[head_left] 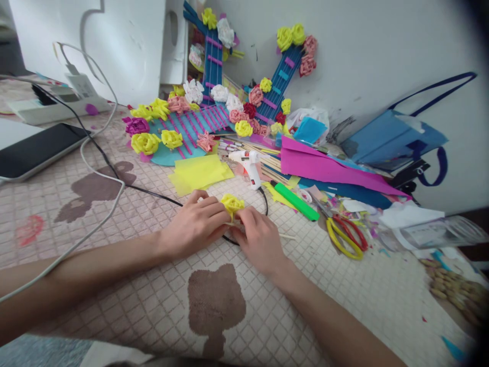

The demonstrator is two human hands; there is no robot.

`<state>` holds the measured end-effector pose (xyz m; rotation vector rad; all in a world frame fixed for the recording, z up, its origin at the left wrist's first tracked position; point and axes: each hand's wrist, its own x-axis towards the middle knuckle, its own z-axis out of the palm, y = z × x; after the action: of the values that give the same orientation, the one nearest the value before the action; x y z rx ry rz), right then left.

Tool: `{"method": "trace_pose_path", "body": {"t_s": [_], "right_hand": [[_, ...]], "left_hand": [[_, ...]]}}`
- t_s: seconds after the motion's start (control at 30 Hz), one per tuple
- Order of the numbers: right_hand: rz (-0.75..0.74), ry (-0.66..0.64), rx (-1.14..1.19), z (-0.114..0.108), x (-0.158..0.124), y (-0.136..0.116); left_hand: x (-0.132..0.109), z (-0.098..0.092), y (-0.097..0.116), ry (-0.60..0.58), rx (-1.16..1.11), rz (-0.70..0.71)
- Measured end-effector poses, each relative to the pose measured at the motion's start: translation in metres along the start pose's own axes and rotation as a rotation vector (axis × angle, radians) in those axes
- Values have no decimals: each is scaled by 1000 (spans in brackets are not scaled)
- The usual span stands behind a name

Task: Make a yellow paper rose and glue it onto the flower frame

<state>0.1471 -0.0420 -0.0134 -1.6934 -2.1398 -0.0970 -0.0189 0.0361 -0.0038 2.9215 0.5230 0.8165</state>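
A small yellow paper flower is pinched between my two hands, low over the quilted cloth. My left hand grips it from the left, its fingers bent and pressed together. From the other side, my right hand closes thumb and fingers at the flower's base. A thin pale stick shows past my right hand; whether it joins the flower is hidden. Just behind the flower lies a white hot glue gun with a black cord. Yellow crepe paper sheets lie beyond my left hand.
Blue paper shapes covered in flowers stand against the wall. Right of my hands are a green marker, scissors and magenta paper. A phone and power strip sit left. A white cable crosses my left forearm.
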Motion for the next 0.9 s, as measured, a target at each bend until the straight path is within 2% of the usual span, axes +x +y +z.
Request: {"method": "trace_pose_path", "body": {"t_s": [0.2, 0.4, 0.53, 0.73, 0.9], "right_hand": [[-67, 25, -8, 1, 0, 2], [-73, 21, 9, 0, -1, 3], [-72, 20, 58, 0, -2, 5], [-42, 46, 122, 1, -4, 4], [-56, 26, 114, -1, -2, 3]], "left_hand": [[1, -2, -1, 4, 56, 56], [2, -5, -1, -39, 94, 92], [1, -5, -3, -10, 95, 104], [-1, -4, -4, -30, 48, 55], [-2, -1, -1, 0, -67, -57]]}}
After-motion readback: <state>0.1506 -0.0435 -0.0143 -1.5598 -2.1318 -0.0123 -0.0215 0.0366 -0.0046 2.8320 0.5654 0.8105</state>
